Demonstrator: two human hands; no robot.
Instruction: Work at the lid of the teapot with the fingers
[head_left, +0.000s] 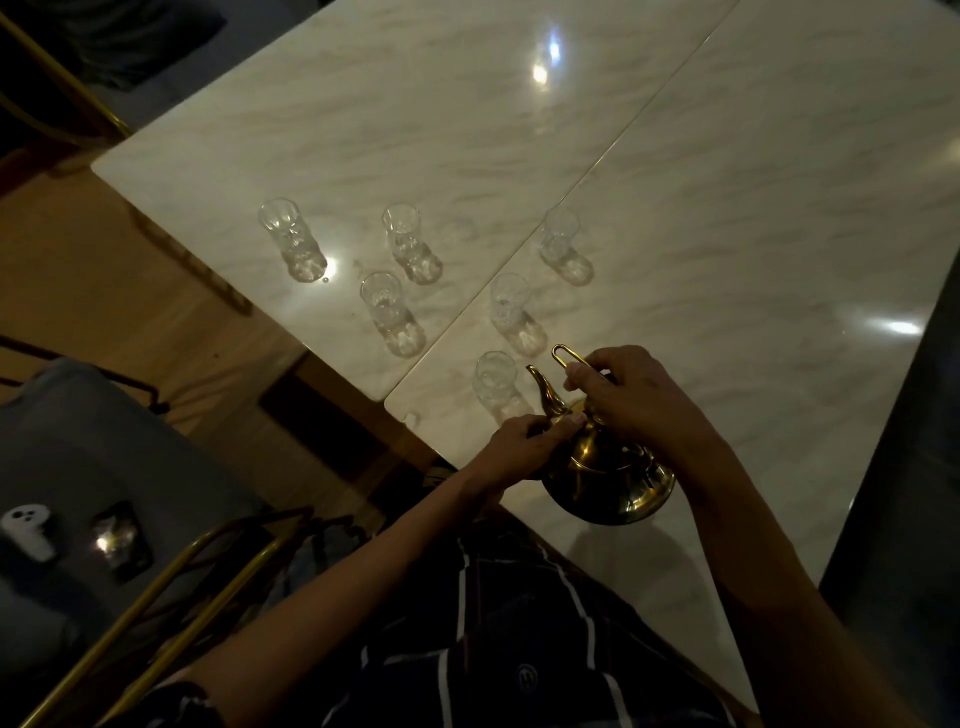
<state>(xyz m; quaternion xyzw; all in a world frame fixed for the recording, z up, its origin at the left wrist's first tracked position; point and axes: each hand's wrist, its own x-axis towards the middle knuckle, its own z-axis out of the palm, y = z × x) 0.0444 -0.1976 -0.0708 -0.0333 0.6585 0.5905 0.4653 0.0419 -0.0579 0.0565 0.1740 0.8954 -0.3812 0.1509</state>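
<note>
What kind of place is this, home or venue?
Probably a dining room or café; home or venue cannot be told. Two glossy marble-look tables are pushed together, six small glasses stand out, both hands hold a brass teapot, and a gold-framed chair stands alongside.

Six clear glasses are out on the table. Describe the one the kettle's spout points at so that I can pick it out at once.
Start at the near corner of the marble table, where the brass kettle sits. The glass stands just left of its spout. Of the six, it is closest to the person and the only one beside the kettle.
</note>
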